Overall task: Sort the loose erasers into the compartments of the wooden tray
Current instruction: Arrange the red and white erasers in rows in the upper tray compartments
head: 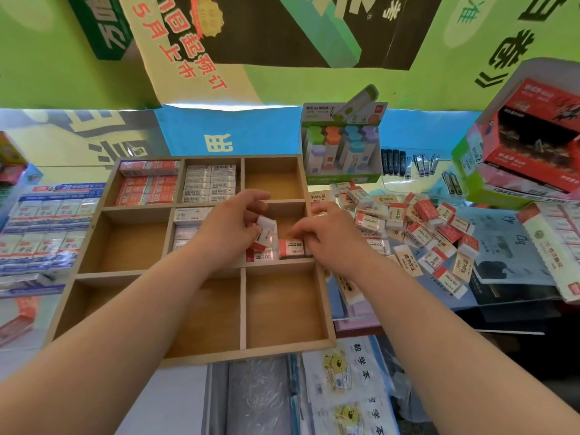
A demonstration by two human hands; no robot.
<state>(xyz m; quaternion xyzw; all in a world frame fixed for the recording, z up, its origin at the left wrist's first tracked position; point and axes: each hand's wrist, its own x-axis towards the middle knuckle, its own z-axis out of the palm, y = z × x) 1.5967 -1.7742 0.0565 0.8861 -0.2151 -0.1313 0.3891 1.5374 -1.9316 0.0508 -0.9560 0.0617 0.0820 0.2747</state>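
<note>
Sorting is partway: wooden tray [317, 342] holds three filled compartments, left hand [230, 224] pinches an eraser [266, 229], right hand [326, 233] fingers another, loose pile [423, 227] remains.

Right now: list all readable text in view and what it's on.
"2B": on the red-and-white eraser under the right hand.
"2B": on the red erasers in the wooden tray, far-left compartment.
"5月上市": on the cream banner.
"数学本": on the exercise book.
Barcode digits and the loose pile's labels: too small.
</note>
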